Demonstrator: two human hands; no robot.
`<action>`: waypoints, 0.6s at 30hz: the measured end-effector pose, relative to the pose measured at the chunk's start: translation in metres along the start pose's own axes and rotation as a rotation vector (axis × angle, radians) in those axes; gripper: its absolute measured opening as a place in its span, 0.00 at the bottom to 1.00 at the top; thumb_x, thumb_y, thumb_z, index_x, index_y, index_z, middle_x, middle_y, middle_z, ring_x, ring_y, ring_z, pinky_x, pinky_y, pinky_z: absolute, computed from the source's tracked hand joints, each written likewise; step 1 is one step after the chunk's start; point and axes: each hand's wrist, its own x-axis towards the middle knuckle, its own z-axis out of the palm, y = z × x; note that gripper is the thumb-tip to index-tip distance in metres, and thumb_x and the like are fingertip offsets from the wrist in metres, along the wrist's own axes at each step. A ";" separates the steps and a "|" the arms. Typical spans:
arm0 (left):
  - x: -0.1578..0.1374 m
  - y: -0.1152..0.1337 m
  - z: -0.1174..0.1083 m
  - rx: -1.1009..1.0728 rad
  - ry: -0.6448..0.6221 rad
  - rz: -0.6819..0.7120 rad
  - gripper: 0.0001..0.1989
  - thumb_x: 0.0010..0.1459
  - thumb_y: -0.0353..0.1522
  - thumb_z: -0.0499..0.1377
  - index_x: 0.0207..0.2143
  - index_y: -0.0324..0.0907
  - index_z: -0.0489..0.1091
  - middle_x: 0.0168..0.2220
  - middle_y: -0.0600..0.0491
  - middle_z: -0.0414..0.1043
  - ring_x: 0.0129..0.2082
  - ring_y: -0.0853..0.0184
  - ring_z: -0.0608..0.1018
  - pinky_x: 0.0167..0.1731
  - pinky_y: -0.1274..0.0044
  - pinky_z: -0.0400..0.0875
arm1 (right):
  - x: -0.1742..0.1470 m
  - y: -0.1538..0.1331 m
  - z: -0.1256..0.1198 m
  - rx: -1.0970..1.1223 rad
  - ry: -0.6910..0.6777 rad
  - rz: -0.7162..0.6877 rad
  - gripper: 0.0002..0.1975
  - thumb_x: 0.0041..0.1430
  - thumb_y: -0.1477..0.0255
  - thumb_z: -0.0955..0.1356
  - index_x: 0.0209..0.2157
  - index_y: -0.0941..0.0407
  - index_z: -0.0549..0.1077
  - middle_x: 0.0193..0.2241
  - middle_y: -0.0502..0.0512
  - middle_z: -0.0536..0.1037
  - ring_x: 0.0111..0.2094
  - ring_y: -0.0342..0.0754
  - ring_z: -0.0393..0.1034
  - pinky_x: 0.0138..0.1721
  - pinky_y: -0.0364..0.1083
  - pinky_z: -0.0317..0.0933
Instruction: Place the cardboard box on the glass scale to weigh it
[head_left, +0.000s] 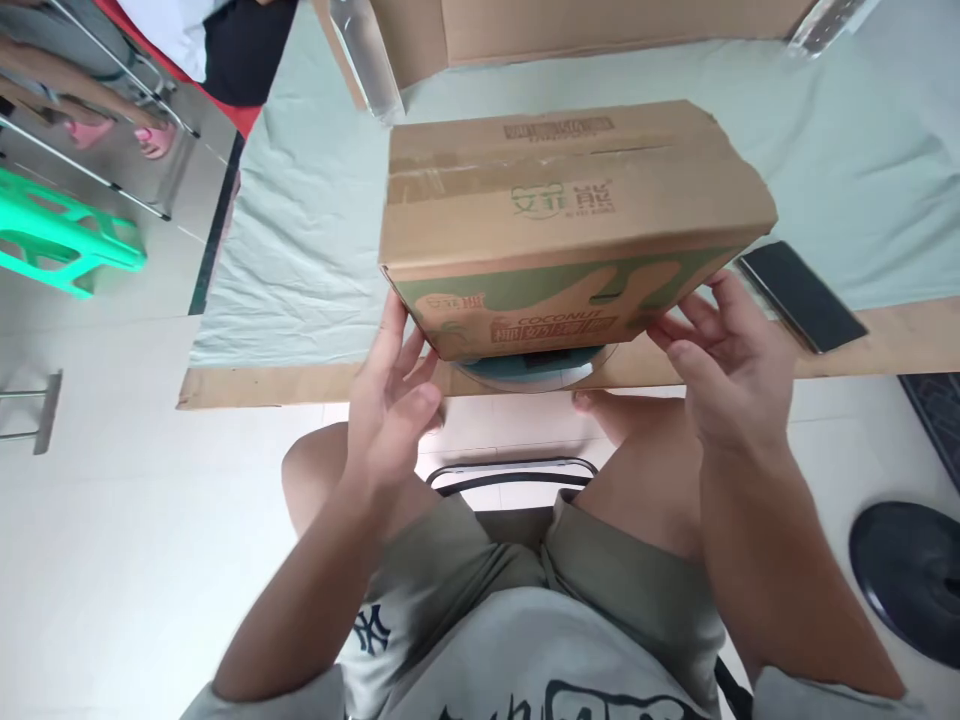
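Table [300,270] under a pale green cloth fills the far half of my view, its bare cardboard-coloured edge running along the near side. Cardboard box [570,215] comes next — taped shut, green print and the word COCONUT on the face toward me, sitting at the near edge of the table on a round grey-blue base [536,365] that shows just beneath it. My left hand [394,400] rests open against the box's lower left corner, fingers spread, not clenched. My right hand [724,355] touches the lower right corner with open fingertips — steadying rather than gripping. A dark phone [799,295] lies just beside that hand on the table.
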 end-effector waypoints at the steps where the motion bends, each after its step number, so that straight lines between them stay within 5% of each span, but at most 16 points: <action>1: -0.002 -0.005 0.000 -0.006 -0.007 0.016 0.44 0.57 0.50 0.70 0.73 0.60 0.62 0.76 0.50 0.60 0.77 0.37 0.60 0.72 0.46 0.66 | -0.002 0.002 -0.001 0.006 -0.002 0.004 0.26 0.64 0.61 0.75 0.62 0.45 0.74 0.61 0.56 0.77 0.65 0.55 0.73 0.62 0.56 0.78; 8: -0.002 -0.020 0.002 -0.017 0.109 0.023 0.39 0.53 0.51 0.71 0.66 0.57 0.70 0.76 0.53 0.59 0.74 0.43 0.67 0.69 0.56 0.73 | 0.001 0.018 -0.002 0.092 0.069 0.070 0.29 0.55 0.66 0.74 0.59 0.48 0.75 0.56 0.55 0.81 0.57 0.52 0.79 0.62 0.57 0.75; 10: 0.007 -0.021 -0.006 -0.038 0.204 0.016 0.32 0.53 0.49 0.70 0.60 0.55 0.75 0.67 0.51 0.72 0.64 0.50 0.78 0.60 0.62 0.80 | 0.006 0.027 -0.007 0.098 0.187 0.136 0.26 0.53 0.63 0.72 0.55 0.52 0.77 0.52 0.57 0.83 0.52 0.52 0.81 0.57 0.55 0.77; 12: 0.027 -0.027 -0.018 -0.059 0.333 0.024 0.19 0.56 0.44 0.68 0.48 0.51 0.78 0.46 0.52 0.81 0.45 0.61 0.83 0.46 0.70 0.81 | 0.018 0.038 -0.013 0.059 0.377 0.170 0.19 0.55 0.60 0.66 0.41 0.56 0.79 0.37 0.58 0.82 0.38 0.49 0.81 0.41 0.49 0.77; 14: 0.054 -0.040 -0.032 -0.054 0.469 0.034 0.06 0.57 0.38 0.65 0.32 0.46 0.72 0.26 0.55 0.69 0.27 0.70 0.74 0.31 0.76 0.73 | 0.035 0.053 -0.018 -0.001 0.548 0.170 0.13 0.54 0.63 0.62 0.25 0.56 0.70 0.21 0.52 0.69 0.23 0.42 0.67 0.24 0.42 0.61; 16: 0.079 -0.057 -0.043 -0.017 0.577 0.028 0.17 0.57 0.34 0.62 0.21 0.43 0.58 0.19 0.58 0.53 0.21 0.73 0.60 0.23 0.77 0.60 | 0.051 0.070 -0.019 -0.047 0.617 0.169 0.11 0.51 0.68 0.62 0.19 0.55 0.57 0.15 0.46 0.54 0.18 0.37 0.50 0.20 0.40 0.42; 18: 0.096 -0.077 -0.050 0.016 0.639 0.011 0.22 0.58 0.34 0.61 0.19 0.43 0.50 0.19 0.59 0.46 0.21 0.74 0.54 0.22 0.78 0.55 | 0.062 0.086 -0.017 -0.082 0.608 0.180 0.15 0.50 0.70 0.63 0.19 0.54 0.50 0.15 0.44 0.47 0.18 0.35 0.42 0.20 0.40 0.37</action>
